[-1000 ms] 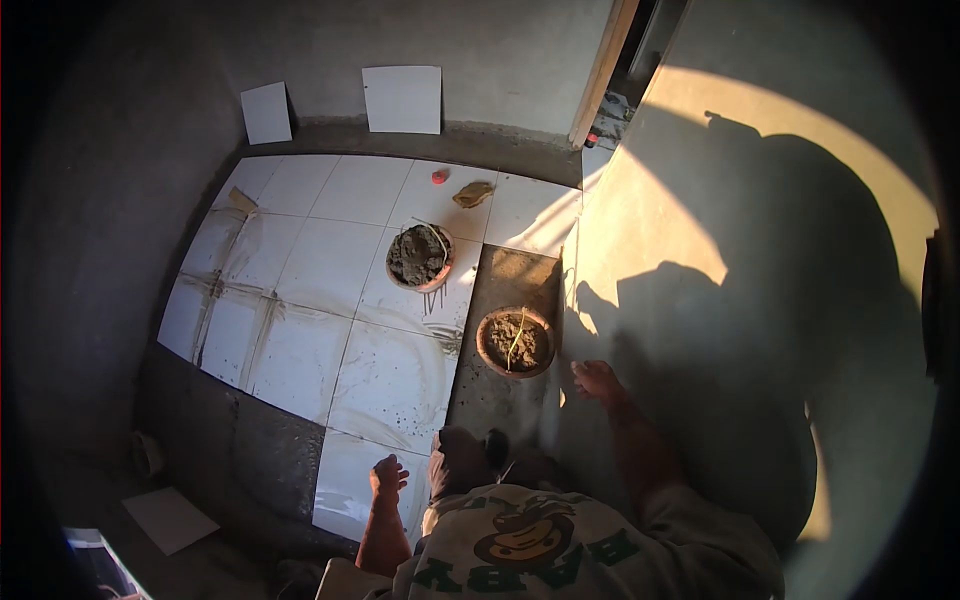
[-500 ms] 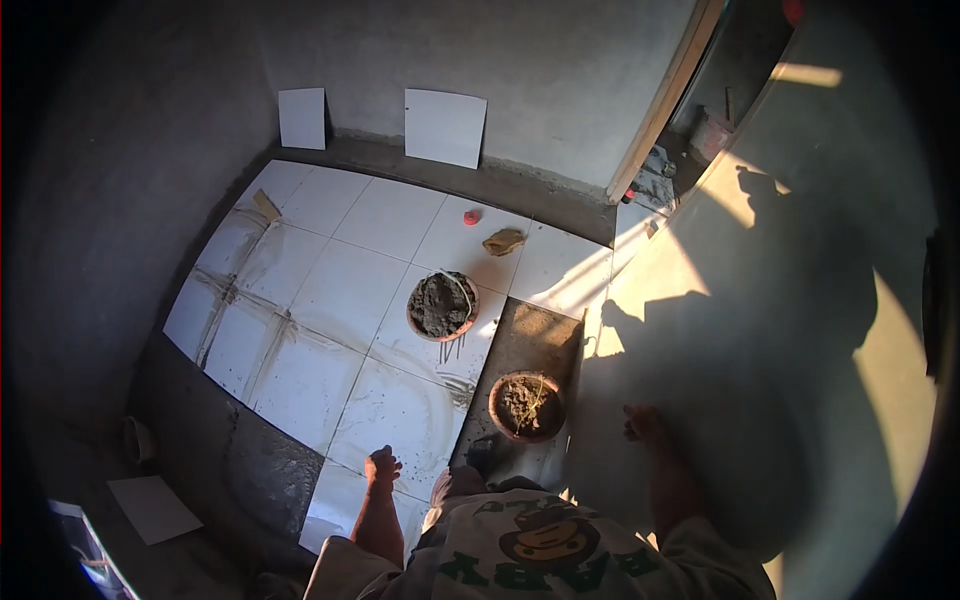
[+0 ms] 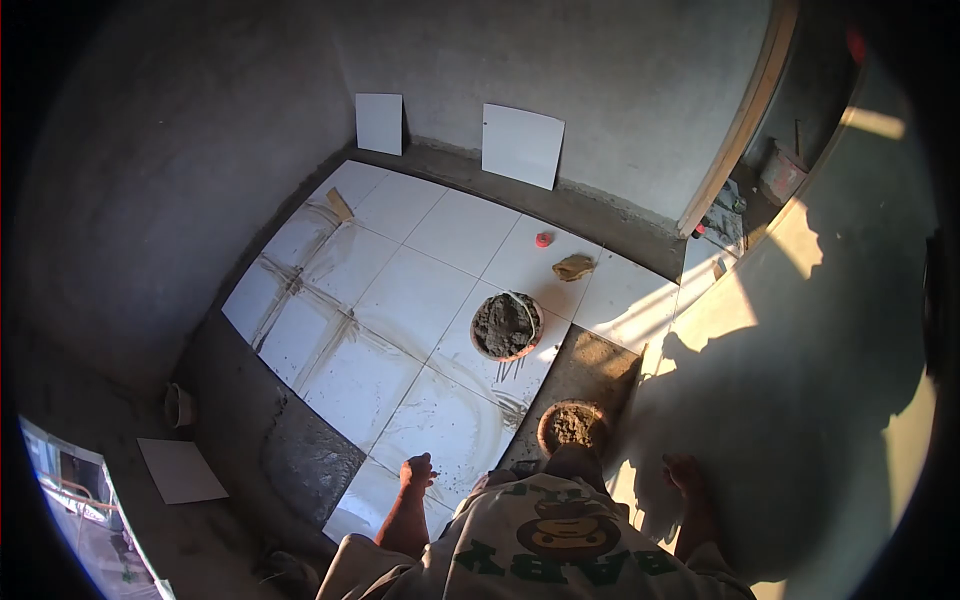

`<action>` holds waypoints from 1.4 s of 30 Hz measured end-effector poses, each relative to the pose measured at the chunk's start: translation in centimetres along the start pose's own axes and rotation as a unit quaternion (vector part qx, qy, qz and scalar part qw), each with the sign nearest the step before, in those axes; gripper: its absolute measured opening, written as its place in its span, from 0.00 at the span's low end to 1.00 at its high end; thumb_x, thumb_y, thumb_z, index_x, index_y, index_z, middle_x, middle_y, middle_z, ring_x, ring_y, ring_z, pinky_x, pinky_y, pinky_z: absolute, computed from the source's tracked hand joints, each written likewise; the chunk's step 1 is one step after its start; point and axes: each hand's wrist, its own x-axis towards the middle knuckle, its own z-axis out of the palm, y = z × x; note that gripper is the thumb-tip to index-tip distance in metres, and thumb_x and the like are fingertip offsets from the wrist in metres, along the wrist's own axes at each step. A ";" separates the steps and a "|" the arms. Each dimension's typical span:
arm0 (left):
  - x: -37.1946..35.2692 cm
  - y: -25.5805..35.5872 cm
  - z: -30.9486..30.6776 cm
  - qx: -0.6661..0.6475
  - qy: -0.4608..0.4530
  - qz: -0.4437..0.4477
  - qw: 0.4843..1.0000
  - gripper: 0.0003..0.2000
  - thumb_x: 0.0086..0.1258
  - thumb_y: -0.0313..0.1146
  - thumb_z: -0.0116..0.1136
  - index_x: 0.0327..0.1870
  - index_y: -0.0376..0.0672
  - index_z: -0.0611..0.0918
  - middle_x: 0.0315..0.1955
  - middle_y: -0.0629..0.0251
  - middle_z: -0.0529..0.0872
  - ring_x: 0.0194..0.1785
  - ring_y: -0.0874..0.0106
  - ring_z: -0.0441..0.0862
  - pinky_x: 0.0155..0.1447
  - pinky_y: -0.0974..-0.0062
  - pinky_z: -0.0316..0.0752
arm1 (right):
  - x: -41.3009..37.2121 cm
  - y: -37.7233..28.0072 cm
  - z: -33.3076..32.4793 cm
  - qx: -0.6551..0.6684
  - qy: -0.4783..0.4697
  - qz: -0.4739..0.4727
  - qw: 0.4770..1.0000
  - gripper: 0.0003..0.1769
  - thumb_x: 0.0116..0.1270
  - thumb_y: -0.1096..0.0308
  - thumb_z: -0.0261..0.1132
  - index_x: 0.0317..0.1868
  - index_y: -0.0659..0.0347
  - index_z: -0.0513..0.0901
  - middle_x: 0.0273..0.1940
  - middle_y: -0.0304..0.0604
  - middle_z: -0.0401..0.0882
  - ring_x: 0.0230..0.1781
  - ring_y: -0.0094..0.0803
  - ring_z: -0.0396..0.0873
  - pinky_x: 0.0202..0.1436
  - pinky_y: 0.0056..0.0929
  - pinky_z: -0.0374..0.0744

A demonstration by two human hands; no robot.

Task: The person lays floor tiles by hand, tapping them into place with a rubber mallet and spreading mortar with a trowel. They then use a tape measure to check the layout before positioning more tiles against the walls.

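Note:
My left hand (image 3: 418, 470) hangs over the white floor tiles (image 3: 430, 410), fingers curled in, with nothing visible in it. My right hand (image 3: 682, 472) is in shadow at my other side, near the wall, its fingers also curled and no object showing. Between and ahead of my hands, a bucket of brown, lumpy material (image 3: 574, 424) stands on the untiled strip; my leg hides its lower part. Farther ahead, a bucket of dark grey mortar (image 3: 506, 326) with a pale handle rests on the tiles. Neither hand touches a bucket.
A crumpled brown cloth or bag (image 3: 573, 267) and a small red object (image 3: 544, 239) lie on the tiles. Two loose tiles lean by the far wall, one a large white tile (image 3: 523, 146). A doorway (image 3: 740, 120) opens at right; another tile (image 3: 182, 470) lies at left.
My view has swung left, so the room appears shifted right. One leg has come forward and now covers part of the nearer bucket. Both hands stay lowered and hold nothing visible.

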 end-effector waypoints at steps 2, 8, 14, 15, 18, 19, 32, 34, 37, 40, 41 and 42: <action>1.3 -3.6 -2.5 0.000 0.030 -0.026 0.999 0.13 0.64 0.39 0.51 0.37 0.37 0.79 0.27 0.63 0.81 0.26 0.70 0.82 0.27 0.71 0.77 | -0.6 -0.9 0.3 0.017 0.006 0.025 1.000 0.15 0.63 0.59 0.56 0.37 0.65 0.77 0.25 0.43 0.75 0.20 0.32 0.77 0.25 0.30 0.78; 2.2 -7.6 -5.0 -0.054 0.089 -0.062 0.993 0.17 0.67 0.42 0.49 0.42 0.35 0.78 0.30 0.61 0.82 0.27 0.69 0.82 0.26 0.72 0.77 | -0.6 -0.9 0.1 0.052 0.021 0.074 0.996 0.18 0.64 0.57 0.56 0.44 0.64 0.75 0.28 0.45 0.76 0.23 0.34 0.79 0.27 0.33 0.80; 2.1 -6.4 -1.4 -0.077 0.091 -0.002 0.993 0.17 0.65 0.45 0.49 0.35 0.38 0.81 0.29 0.58 0.83 0.26 0.69 0.82 0.31 0.70 0.77 | -0.5 -2.3 -0.6 0.038 -0.029 0.126 0.991 0.20 0.64 0.55 0.56 0.46 0.64 0.74 0.27 0.47 0.77 0.21 0.35 0.79 0.24 0.33 0.80; 2.0 -6.2 -1.0 -0.059 0.079 0.006 0.995 0.18 0.64 0.46 0.48 0.34 0.38 0.81 0.29 0.56 0.84 0.27 0.67 0.82 0.34 0.68 0.77 | 0.3 -3.5 -0.7 0.015 -0.038 0.131 0.991 0.20 0.64 0.55 0.56 0.46 0.64 0.74 0.27 0.47 0.77 0.21 0.35 0.79 0.25 0.33 0.80; 0.3 -5.0 -0.4 0.003 0.101 0.012 0.995 0.20 0.63 0.48 0.46 0.37 0.38 0.82 0.34 0.49 0.83 0.40 0.55 0.81 0.47 0.63 0.74 | 2.5 -6.6 -0.3 -0.039 -0.052 0.126 0.990 0.20 0.64 0.55 0.56 0.47 0.64 0.74 0.28 0.47 0.78 0.22 0.36 0.79 0.25 0.34 0.79; 0.9 -5.9 0.2 -0.003 0.123 0.015 0.992 0.21 0.63 0.48 0.46 0.39 0.39 0.82 0.37 0.47 0.83 0.45 0.52 0.80 0.52 0.61 0.72 | 3.0 -7.6 -0.1 -0.057 -0.053 0.123 0.989 0.20 0.65 0.55 0.56 0.47 0.64 0.74 0.28 0.47 0.78 0.22 0.36 0.79 0.26 0.34 0.79; 0.3 -14.9 2.2 -0.006 0.220 -0.052 0.974 0.19 0.62 0.44 0.49 0.20 0.37 0.78 0.17 0.60 0.80 0.23 0.67 0.79 0.30 0.67 0.74 | 6.9 -11.0 -0.5 -0.132 -0.059 0.092 0.985 0.21 0.65 0.55 0.56 0.48 0.64 0.73 0.30 0.48 0.78 0.24 0.37 0.79 0.29 0.36 0.79; 0.7 -14.7 1.8 -0.028 0.215 -0.058 0.974 0.18 0.62 0.44 0.48 0.22 0.37 0.79 0.18 0.61 0.81 0.23 0.67 0.79 0.30 0.68 0.74 | 7.4 -11.1 -1.0 -0.139 -0.063 0.086 0.985 0.21 0.65 0.55 0.56 0.48 0.64 0.73 0.31 0.48 0.78 0.24 0.38 0.79 0.29 0.36 0.79; 0.2 -13.8 1.1 -0.038 0.185 -0.048 0.981 0.17 0.62 0.45 0.48 0.28 0.39 0.80 0.19 0.63 0.81 0.24 0.69 0.80 0.29 0.70 0.75 | 8.2 -10.9 -2.6 -0.146 -0.060 0.074 0.985 0.21 0.65 0.54 0.56 0.49 0.64 0.73 0.31 0.49 0.78 0.25 0.38 0.79 0.30 0.37 0.78; -0.2 -10.6 0.4 -0.104 0.162 -0.048 0.980 0.18 0.63 0.45 0.48 0.29 0.37 0.81 0.20 0.59 0.82 0.27 0.67 0.82 0.32 0.69 0.76 | 7.7 -9.1 -5.1 -0.148 -0.050 0.062 0.986 0.22 0.65 0.54 0.56 0.49 0.64 0.73 0.32 0.49 0.78 0.25 0.38 0.79 0.31 0.37 0.78; -1.3 -9.2 0.2 -0.144 0.161 -0.051 0.975 0.20 0.63 0.46 0.48 0.29 0.35 0.82 0.19 0.58 0.82 0.28 0.65 0.83 0.35 0.68 0.77 | 7.8 -8.8 -6.1 -0.156 -0.047 0.053 0.985 0.22 0.65 0.54 0.56 0.49 0.64 0.73 0.32 0.49 0.78 0.25 0.38 0.79 0.31 0.37 0.78; -0.1 -9.6 0.4 -0.162 0.148 -0.033 0.975 0.19 0.63 0.45 0.49 0.30 0.36 0.82 0.20 0.58 0.82 0.27 0.67 0.82 0.33 0.69 0.76 | 7.7 -8.3 -6.8 -0.155 -0.043 0.053 0.986 0.22 0.65 0.54 0.56 0.49 0.64 0.73 0.32 0.49 0.78 0.25 0.39 0.79 0.31 0.38 0.78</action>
